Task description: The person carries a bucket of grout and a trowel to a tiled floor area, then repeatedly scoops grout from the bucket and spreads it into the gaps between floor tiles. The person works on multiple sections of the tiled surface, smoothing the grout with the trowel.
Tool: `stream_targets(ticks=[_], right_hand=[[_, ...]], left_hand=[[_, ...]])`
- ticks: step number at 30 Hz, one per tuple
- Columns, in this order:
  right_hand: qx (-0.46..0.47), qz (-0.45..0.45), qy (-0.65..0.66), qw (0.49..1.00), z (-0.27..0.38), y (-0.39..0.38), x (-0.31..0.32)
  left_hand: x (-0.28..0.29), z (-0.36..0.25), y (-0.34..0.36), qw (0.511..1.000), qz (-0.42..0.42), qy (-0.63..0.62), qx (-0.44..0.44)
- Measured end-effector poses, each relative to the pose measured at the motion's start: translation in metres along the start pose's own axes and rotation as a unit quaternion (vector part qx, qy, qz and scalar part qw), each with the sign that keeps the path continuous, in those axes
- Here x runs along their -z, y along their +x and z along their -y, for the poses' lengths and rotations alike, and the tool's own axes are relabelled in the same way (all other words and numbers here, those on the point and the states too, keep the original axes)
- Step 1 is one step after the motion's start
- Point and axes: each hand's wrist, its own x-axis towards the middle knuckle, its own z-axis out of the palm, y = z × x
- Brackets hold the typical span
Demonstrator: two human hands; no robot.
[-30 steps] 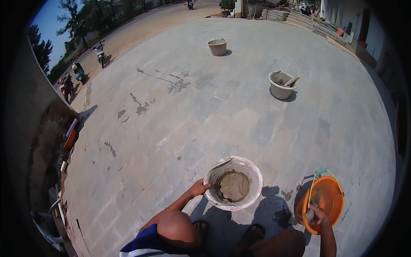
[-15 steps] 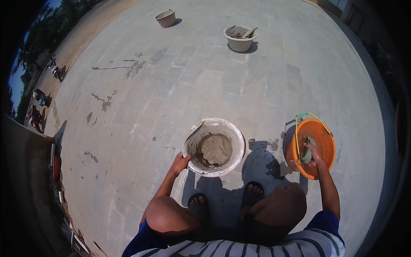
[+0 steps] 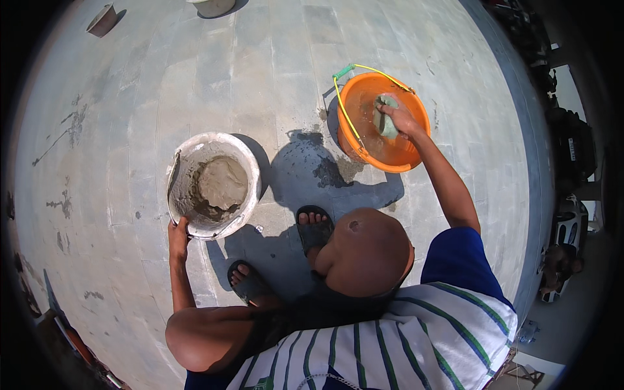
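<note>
A whitish bucket (image 3: 252, 162) of wet grey-brown mortar (image 3: 222, 184) stands on the paving at the left. My left hand (image 3: 179, 235) is closed on its near left rim. Farther right is an orange bucket (image 3: 416, 159) with murky water (image 3: 367, 130) inside and a yellow wire handle (image 3: 346, 116) with a green grip. My right hand (image 3: 400, 121) reaches into this bucket, its fingers wrapped round a soft, pale green sponge (image 3: 385, 117). Whether the sponge touches the water I cannot tell.
Grey stone paving (image 3: 273, 78) with wet splashes surrounds me. Two more tubs, a brownish one (image 3: 102, 21) and a whitish one (image 3: 213, 6), stand at the far left. My sandalled feet (image 3: 314, 227) are between and below the buckets. Parked vehicles (image 3: 569, 218) line the right side.
My view has turned to the right, so both buckets appear farther left and higher. My left hand keeps its hold on the rim; the sponge stays in my right hand inside the orange bucket.
</note>
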Motion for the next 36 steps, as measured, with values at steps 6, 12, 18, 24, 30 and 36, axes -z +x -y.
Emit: stream_targets(ticks=[6,12,18,24,30,36], right_hand=[[0.074,-0.118,-0.33,0.934,-0.011,0.015,-0.003],[0.13,-0.11,-0.293,0.941,-0.012,0.022,0.032],[0.072,-0.032,-0.333,0.94,0.098,-0.007,-0.028],[0.218,0.161,-0.091,0.958,0.125,-0.022,-0.155],[0.322,0.277,-0.099,0.9,0.129,-0.037,-0.317],[0.421,0.256,-0.071,0.867,0.103,-0.034,-0.354]], left_hand=[[0.009,0.002,0.003,1.0,0.008,0.003,0.003],[-0.018,-0.003,0.005,1.0,0.013,0.004,0.005],[-0.008,-0.013,-0.009,1.0,-0.014,-0.02,-0.003],[-0.003,-0.017,-0.001,0.998,0.009,0.067,-0.019],[-0.006,-0.02,-0.01,0.998,0.021,0.019,-0.058],[-0.006,-0.014,-0.014,0.998,0.008,0.037,-0.042]])
